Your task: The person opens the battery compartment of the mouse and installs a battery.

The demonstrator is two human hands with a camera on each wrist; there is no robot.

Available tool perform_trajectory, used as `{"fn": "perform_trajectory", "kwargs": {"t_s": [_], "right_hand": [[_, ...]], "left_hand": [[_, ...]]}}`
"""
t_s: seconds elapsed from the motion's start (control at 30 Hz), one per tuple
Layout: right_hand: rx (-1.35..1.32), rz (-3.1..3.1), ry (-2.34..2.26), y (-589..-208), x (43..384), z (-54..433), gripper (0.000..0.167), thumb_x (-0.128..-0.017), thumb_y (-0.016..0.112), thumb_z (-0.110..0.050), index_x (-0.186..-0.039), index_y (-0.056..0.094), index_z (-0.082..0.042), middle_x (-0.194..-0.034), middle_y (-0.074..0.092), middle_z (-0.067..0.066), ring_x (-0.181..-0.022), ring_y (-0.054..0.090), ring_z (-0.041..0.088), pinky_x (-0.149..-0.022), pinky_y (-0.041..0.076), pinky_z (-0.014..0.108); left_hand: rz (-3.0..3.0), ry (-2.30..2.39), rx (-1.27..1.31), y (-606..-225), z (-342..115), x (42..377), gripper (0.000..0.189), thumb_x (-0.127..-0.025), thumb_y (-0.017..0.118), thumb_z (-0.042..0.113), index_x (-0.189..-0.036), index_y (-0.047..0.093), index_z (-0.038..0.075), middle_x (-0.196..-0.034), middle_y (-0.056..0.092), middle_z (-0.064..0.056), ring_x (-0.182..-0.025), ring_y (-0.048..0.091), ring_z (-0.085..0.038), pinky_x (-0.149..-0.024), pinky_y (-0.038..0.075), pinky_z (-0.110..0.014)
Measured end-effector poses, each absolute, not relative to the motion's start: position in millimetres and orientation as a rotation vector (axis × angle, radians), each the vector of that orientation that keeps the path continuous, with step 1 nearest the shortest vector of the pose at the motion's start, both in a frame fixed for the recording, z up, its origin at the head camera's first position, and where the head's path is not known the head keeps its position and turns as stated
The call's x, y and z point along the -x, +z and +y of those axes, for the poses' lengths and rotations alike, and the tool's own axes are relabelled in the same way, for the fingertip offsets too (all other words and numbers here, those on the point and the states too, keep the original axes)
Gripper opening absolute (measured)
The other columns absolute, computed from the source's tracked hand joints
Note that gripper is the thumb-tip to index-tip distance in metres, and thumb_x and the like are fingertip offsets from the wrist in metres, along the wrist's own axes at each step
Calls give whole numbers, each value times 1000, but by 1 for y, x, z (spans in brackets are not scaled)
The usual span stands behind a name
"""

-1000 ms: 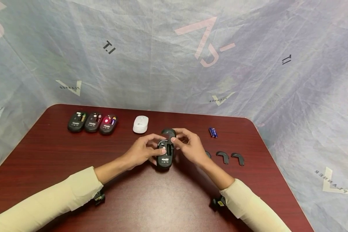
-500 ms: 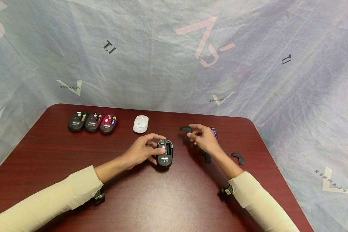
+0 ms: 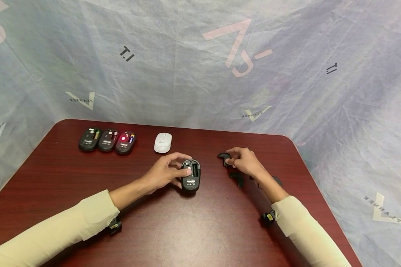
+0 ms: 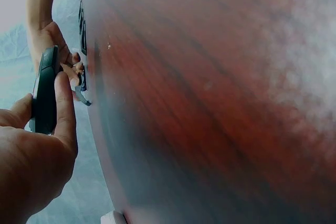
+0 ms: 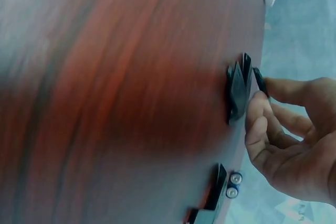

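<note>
My left hand [image 3: 162,173] grips a black computer mouse [image 3: 191,182], underside up, thumb on its base. Its battery slot gapes with nothing in it. In the left wrist view, the mouse [image 4: 46,90] is edge-on between thumb and fingers. Farther right, my right hand [image 3: 248,162] pinches a black, hook-shaped battery cover [image 3: 223,155] between thumb and fingers, close over the table. Just below it lies a similar cover [image 3: 237,178]; others are partly hidden behind my right forearm. Two blue batteries [image 5: 233,184], seen in the right wrist view, are hidden in the head view.
At the back left, three black mice lie underside up in a row with batteries in them; the rightmost mouse [image 3: 125,144] glows red. A white mouse [image 3: 162,142] stands right of them. A fabric backdrop [image 3: 173,74] rises behind the table [image 3: 194,230].
My right hand has drawn the cover off the mouse and carried it right, then lowered it toward the other covers. The left hand and its mouse have stayed nearly still.
</note>
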State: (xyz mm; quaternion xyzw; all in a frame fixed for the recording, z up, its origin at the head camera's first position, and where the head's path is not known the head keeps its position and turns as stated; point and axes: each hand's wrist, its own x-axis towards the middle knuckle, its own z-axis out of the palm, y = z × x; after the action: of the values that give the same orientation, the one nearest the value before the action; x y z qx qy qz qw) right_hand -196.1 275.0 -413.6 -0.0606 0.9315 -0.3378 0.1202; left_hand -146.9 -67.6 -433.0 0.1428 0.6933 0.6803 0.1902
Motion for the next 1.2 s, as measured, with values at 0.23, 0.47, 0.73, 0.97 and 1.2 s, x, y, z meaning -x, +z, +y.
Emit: {"fn": "perform_trajectory", "kwargs": {"t_s": [0.23, 0.47, 0.73, 0.97, 1.2], "right_hand": [[246, 2722, -861, -414, 197, 286, 42, -109, 76, -23, -146, 73, -5, -87, 75, 9, -82, 70, 22, -73, 54, 31], [251, 2726, -862, -415, 195, 296, 37, -108, 77, -23, -141, 76, -8, -87, 75, 6, -81, 68, 20, -72, 52, 32], [252, 2697, -936, -413, 189, 312, 39, -109, 77, -24, -144, 75, -8, -84, 69, 9, -79, 63, 24, -70, 48, 34], [258, 2644, -1030, -411, 191, 340, 40, -110, 75, -23, -146, 73, -6, -98, 77, 16, -86, 67, 27, -72, 56, 34], [237, 2616, -1130, -409, 201, 368, 49, -112, 74, -27, -153, 67, -3, -104, 78, 16, -85, 69, 24, -66, 56, 32]], "left_hand": [[1953, 1911, -395, -432, -67, 147, 53, -103, 82, 4, -152, 63, 2, -116, 78, -27, -86, 80, -24, -70, 73, -40], [1951, 1906, -389, -432, -68, 146, 54, -102, 82, 4, -152, 63, 2, -117, 78, -27, -86, 79, -23, -69, 72, -39], [1933, 1910, -366, -432, -69, 147, 54, -102, 83, 5, -152, 64, 4, -116, 78, -25, -86, 79, -23, -69, 72, -38], [1921, 1916, -374, -431, -70, 146, 54, -102, 83, 5, -153, 64, 5, -116, 78, -24, -86, 79, -23, -69, 72, -38], [1911, 1915, -382, -431, -71, 146, 55, -102, 83, 5, -153, 64, 4, -116, 78, -24, -86, 79, -24, -68, 71, -37]]}}
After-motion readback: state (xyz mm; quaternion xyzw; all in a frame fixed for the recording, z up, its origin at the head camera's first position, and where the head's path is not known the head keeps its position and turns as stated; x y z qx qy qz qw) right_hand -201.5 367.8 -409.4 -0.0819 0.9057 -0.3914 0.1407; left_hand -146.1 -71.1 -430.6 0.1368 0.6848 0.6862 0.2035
